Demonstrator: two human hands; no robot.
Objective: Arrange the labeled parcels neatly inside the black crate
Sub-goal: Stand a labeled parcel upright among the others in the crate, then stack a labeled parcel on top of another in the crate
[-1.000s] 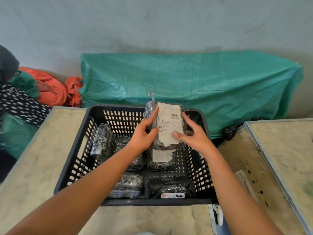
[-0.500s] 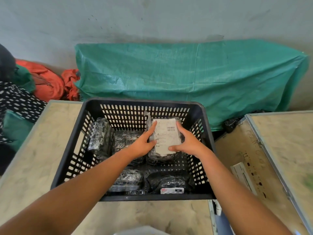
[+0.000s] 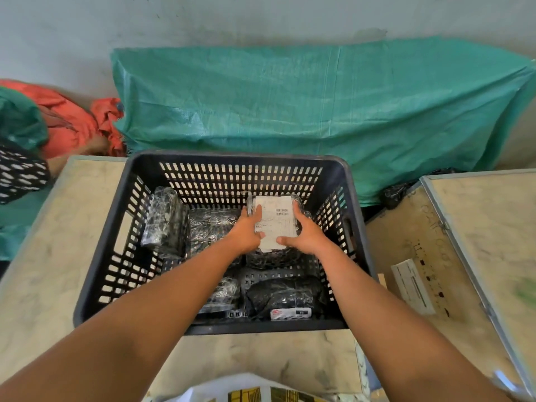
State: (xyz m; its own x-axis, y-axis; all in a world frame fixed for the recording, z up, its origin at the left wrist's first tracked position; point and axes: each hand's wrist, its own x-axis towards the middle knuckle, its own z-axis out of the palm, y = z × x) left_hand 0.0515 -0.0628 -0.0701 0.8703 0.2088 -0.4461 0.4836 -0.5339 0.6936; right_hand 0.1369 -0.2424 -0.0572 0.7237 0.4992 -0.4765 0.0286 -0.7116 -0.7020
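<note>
The black slotted crate (image 3: pixel 95 265) stands on a pale table in front of me. Both hands reach inside it. My left hand (image 3: pixel 246 232) and my right hand (image 3: pixel 304 235) grip the sides of a wrapped parcel with a white label (image 3: pixel 275 220), which lies flat at the crate's back right on top of another parcel. Other black wrapped parcels sit in the crate: one upright at the back left (image 3: pixel 161 220), one in the middle (image 3: pixel 210 227), one at the front right with a small label (image 3: pixel 285 297), and one at the front middle (image 3: pixel 223 294).
A green tarp (image 3: pixel 319 111) covers a bulky shape behind the crate. Orange cloth (image 3: pixel 75 123) and a spotted fabric (image 3: pixel 20 175) lie at the left. A wooden box with a metal-edged lid (image 3: pixel 452 256) stands at the right. A white bag (image 3: pixel 246 390) shows at the bottom edge.
Both hands have lowered the labeled parcel from upright above the crate's rim to flat inside the back right of the crate. The camera has tilted down.
</note>
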